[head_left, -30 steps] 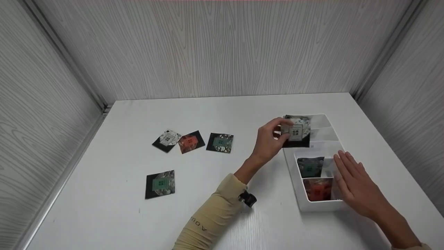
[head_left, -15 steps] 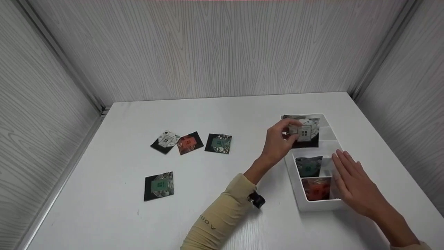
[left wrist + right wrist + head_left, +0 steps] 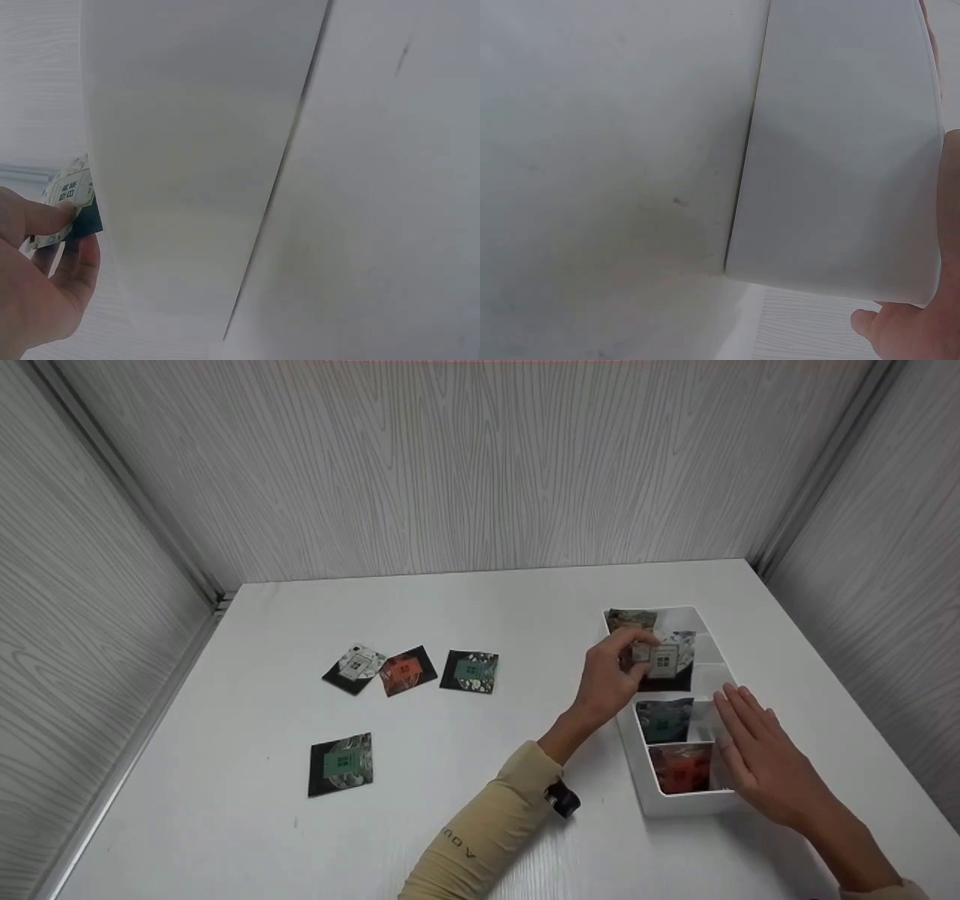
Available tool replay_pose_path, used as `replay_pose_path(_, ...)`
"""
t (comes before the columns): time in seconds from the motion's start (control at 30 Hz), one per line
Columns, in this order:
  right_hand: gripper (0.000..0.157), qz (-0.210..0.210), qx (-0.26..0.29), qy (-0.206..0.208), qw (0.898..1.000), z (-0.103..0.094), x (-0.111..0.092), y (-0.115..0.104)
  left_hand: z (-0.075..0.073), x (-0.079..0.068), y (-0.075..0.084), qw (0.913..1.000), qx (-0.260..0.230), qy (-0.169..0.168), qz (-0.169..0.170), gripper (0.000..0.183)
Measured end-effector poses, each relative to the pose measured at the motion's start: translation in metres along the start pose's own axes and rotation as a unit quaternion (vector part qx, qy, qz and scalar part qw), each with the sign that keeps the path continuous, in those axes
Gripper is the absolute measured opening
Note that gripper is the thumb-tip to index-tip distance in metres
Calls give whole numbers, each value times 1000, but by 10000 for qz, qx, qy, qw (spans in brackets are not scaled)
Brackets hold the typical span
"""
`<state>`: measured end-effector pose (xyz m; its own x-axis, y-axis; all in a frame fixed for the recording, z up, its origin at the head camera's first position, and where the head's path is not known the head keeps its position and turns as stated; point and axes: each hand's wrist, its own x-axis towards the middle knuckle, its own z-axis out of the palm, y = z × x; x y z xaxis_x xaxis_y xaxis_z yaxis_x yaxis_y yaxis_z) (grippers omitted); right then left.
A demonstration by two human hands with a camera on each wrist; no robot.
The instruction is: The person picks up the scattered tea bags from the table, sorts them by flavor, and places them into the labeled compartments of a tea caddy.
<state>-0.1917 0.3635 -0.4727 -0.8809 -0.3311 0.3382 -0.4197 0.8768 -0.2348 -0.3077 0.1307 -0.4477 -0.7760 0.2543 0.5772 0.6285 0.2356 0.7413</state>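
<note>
My left hand [image 3: 609,679] pinches a flat black-and-white sachet [image 3: 673,667] between thumb and fingers, low over a middle compartment of the white divided box [image 3: 696,807]. In the left wrist view, the thumb lies across the label of that sachet [image 3: 75,187], beside the box wall [image 3: 187,150]. Straight-fingered, my right hand [image 3: 772,761] rests along the box's right rim near its front. A red-labelled sachet [image 3: 681,769] stands in the front compartment and a green-labelled one [image 3: 665,721] in the one behind. A brownish sachet [image 3: 631,618] shows in the rearmost compartment.
On the white table to the left lie a white sachet [image 3: 358,662], a red sachet [image 3: 409,670] touching it, and a green flowered sachet [image 3: 470,671]. Another green sachet [image 3: 341,765] lies closer to the front. Wood-grain panels [image 3: 480,465] enclose the back and sides.
My left hand has moved right and then lower into the box with the white sachet, uncovering the brownish sachet at the back. The right hand has stayed at the rim.
</note>
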Motion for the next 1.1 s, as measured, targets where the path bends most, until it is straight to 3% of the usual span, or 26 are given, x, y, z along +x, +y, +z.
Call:
replay_pose_path(0.53, 58, -18, 10, -30, 10000, -1, 0, 1, 2, -4, -4, 9996, -97, -20, -271, 32)
replay_pose_path(1.1, 59, 50, 28, -79, 10000, -1, 0, -1, -3, -4, -8, 9997, -79, -61, -222, 34)
